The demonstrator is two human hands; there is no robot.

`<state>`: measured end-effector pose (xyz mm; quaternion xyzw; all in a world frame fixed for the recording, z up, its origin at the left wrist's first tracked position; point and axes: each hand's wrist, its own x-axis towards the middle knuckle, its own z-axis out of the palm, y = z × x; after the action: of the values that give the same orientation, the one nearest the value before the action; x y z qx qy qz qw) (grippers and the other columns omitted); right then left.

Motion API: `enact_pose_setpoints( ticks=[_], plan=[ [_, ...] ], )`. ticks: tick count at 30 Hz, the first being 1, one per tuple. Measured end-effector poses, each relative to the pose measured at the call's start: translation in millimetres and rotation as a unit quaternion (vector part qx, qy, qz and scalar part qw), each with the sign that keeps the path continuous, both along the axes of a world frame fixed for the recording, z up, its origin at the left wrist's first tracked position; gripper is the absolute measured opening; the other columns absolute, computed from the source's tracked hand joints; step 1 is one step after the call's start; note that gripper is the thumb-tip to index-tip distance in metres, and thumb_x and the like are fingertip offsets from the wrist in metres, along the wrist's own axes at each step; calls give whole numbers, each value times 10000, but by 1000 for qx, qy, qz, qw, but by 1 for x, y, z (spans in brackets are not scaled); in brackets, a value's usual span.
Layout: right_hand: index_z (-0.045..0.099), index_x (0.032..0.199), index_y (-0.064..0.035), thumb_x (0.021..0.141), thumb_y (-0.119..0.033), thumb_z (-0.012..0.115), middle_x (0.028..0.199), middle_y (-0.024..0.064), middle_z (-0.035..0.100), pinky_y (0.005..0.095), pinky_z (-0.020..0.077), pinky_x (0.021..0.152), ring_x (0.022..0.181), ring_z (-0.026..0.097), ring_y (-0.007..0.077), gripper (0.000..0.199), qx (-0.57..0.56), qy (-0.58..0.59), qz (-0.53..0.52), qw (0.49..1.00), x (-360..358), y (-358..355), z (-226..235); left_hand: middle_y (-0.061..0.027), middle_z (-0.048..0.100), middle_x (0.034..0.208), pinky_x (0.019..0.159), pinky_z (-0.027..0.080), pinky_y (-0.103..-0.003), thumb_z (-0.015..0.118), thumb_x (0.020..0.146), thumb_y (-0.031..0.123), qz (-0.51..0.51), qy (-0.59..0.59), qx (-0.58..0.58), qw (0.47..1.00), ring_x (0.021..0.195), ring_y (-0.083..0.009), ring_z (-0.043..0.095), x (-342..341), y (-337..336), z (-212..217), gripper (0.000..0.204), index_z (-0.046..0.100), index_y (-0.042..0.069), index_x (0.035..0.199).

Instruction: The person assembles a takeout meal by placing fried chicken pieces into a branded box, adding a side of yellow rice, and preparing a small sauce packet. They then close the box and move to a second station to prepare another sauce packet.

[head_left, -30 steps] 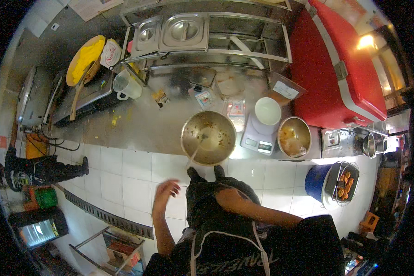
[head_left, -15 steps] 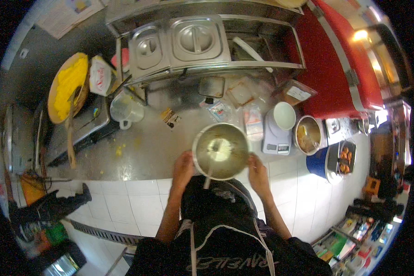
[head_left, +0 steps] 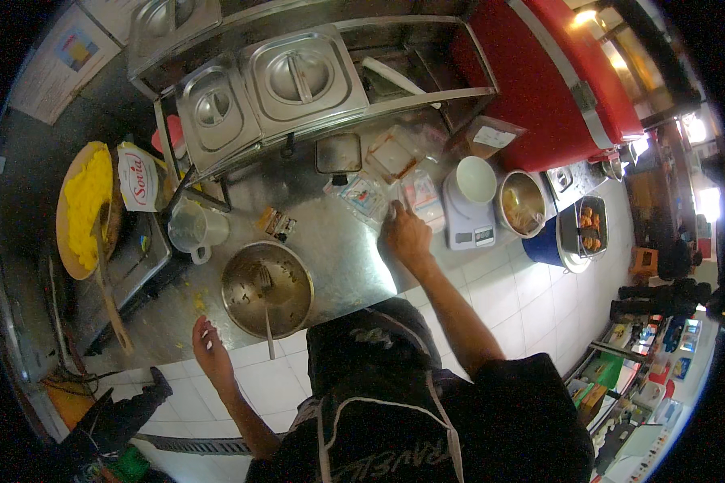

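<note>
A steel mixing bowl [head_left: 246, 310] with a fork [head_left: 267, 299] in it stands near the counter's front edge; dark residue clings to its inside. Left of the bowl, my left hand [head_left: 209, 346] hovers with nothing in it, fingers loosely bent and apart. My right hand [head_left: 409, 235] reaches over the counter, its fingers drawn together at the near edge of a clear plastic bag [head_left: 424, 197] with pale contents. Whether they grip the bag is hidden. Another clear bag [head_left: 361, 197] lies just left of it.
A white scale [head_left: 469, 225] bears a pale bowl [head_left: 474, 179]; a steel pot [head_left: 521, 204] stands right of it. At left are a clear jug [head_left: 195, 229] and a pan of yellow food [head_left: 89, 205] with a wooden spoon [head_left: 109, 294]. Lidded steel containers [head_left: 302, 76] line the back.
The steel bowl, held between both hands before, now sits on the counter farther left, released. My right hand has gone to the plastic bags; my left has moved left. The view has turned.
</note>
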<state>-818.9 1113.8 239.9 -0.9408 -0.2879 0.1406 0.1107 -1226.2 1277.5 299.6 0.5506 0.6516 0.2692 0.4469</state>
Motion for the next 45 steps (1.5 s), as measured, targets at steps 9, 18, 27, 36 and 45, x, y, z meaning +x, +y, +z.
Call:
enact_pose_setpoints(
  ticks=[9,18,27,36,45],
  plan=[
    [575,1212,-11,854,-128,575,942,176,693,480,567,710,867,710,356,377,13,-66,126,990,14,-2,-6,-97,662,1168,926,483,-328,539,1027,181,-224,-75,53,970,1049,-195,628,132,-37,98,279,637,33,1241],
    [693,989,-34,939,-197,594,788,109,697,394,553,608,704,709,254,198,239,153,-5,959,23,-43,10,-111,681,1164,905,494,-316,587,1015,255,-367,-107,-38,923,1050,-189,639,257,-82,53,330,643,34,1253],
    [652,1090,-6,993,-376,606,687,35,613,244,439,447,509,574,106,385,336,494,-195,778,-2,-118,6,-76,723,946,786,510,-308,705,918,212,-381,1,-206,902,868,-189,666,264,-107,-60,286,695,-3,1107],
    [616,1027,66,975,-236,636,653,87,626,275,426,402,449,551,147,307,438,453,-393,670,17,-88,-19,-176,622,1178,944,464,-447,677,893,131,-377,152,249,879,1112,-355,575,287,-123,-33,318,638,13,1186],
    [625,1109,58,974,-165,601,599,78,621,294,427,393,425,555,136,262,379,283,-301,828,3,-104,-11,-152,631,1121,902,482,-440,673,910,217,-556,147,351,739,1054,-335,577,374,-140,-74,382,655,36,1245]
  ],
)
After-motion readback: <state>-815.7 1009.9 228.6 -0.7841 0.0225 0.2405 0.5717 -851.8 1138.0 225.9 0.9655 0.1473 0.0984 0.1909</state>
